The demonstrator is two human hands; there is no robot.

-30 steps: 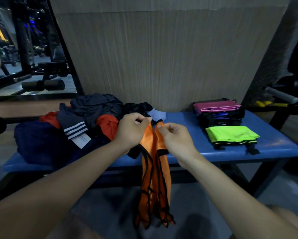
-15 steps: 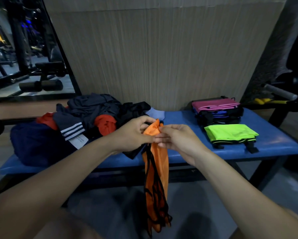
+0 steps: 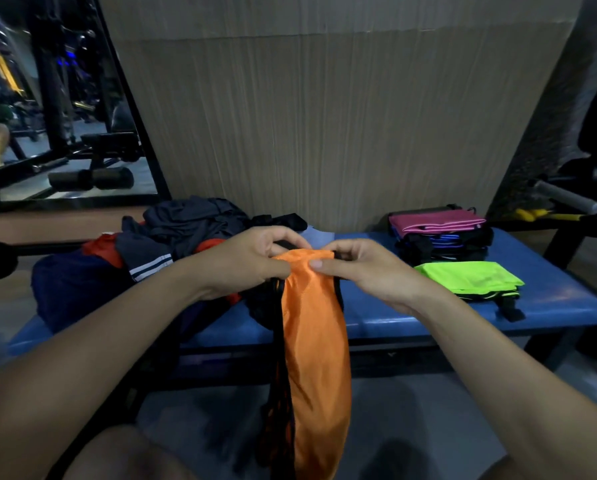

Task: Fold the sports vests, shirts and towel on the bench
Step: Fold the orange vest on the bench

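both hands, left hand (image 3: 252, 261) and right hand (image 3: 366, 268), pinch the orange vest (image 3: 316, 341) by its top edge; its lower end is cut off below, fingertips partly hidden in cloth.

Bench (image 3: 549, 306) runs left to right in front of wall panel (image 3: 324, 133). Unfolded clothes heap (image 3: 186, 230) on bench's left half. Folded stack (image 3: 439, 233) on right half, toward the wall; single folded vest (image 3: 470, 277) just in front of it. Held vest (image 3: 311, 341) hangs before the bench's front edge, between heap and stack, left hand (image 3: 245, 261) and right hand (image 3: 363, 268) at its top. Mirror (image 3: 48, 116) behind, far left.
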